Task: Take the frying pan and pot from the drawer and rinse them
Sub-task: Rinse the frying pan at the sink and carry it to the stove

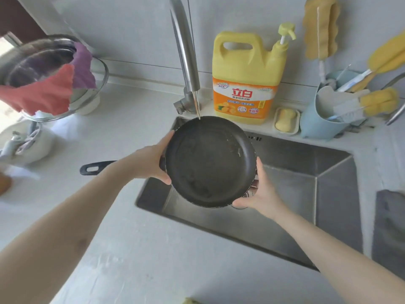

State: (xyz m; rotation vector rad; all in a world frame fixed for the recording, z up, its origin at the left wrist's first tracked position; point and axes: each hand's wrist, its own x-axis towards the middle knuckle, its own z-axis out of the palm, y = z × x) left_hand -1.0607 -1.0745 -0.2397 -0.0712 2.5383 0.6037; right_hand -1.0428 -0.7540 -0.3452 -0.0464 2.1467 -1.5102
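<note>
Yellow detergent jug [246, 77] is parked right behind the steel sink [306, 172]; the frying pan [210, 161] is being gripped by its rim over it, left hand [151, 163] and right hand [260, 189] curled on opposite sides.

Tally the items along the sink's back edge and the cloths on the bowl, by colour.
Yellow: 2, detergent jug, soap bar
Blue: 1, utensil holder
Red: 1, cloth
Purple: 1, cloth
Total: 5

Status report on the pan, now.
Both hands, left and right, grip the pan by its rim. Pan over the sink, thin water stream hitting its far edge. Pot not in view. Nothing in the way.
</note>
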